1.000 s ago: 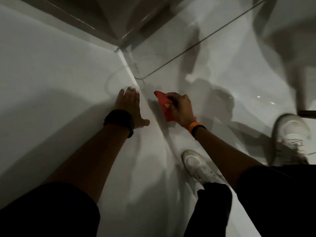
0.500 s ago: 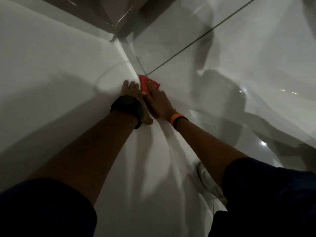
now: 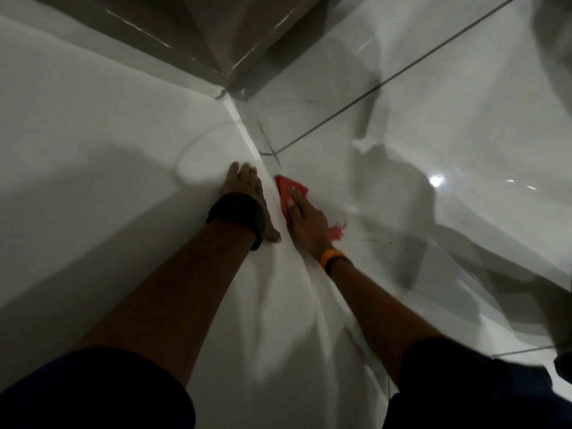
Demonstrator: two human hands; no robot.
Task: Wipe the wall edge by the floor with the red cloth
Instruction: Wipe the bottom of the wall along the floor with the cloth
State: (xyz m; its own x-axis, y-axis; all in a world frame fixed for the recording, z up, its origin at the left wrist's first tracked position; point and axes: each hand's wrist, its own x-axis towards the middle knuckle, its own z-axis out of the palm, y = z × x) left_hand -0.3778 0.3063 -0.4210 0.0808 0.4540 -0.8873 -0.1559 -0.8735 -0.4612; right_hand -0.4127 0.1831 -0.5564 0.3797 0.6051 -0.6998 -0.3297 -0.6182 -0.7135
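Note:
The red cloth [image 3: 289, 187] lies pressed against the wall edge [image 3: 247, 136] where the white wall meets the glossy floor. My right hand [image 3: 305, 222], with an orange band at the wrist, lies flat on the cloth and covers most of it; a red corner shows ahead of the fingers and a scrap behind the palm. My left hand [image 3: 244, 193], a black watch on its wrist, rests flat on the wall with fingers together, just left of the cloth.
The white wall [image 3: 93, 134] fills the left side. Glossy floor tiles [image 3: 433, 119] with dark grout lines lie on the right. A darker grey corner [image 3: 235, 41] closes the far end of the wall edge. My dark sleeves fill the bottom corners.
Over the last second my right hand slid the cloth forward along the wall edge, then back a little. My left hand stayed on the wall. My shoes have left the view.

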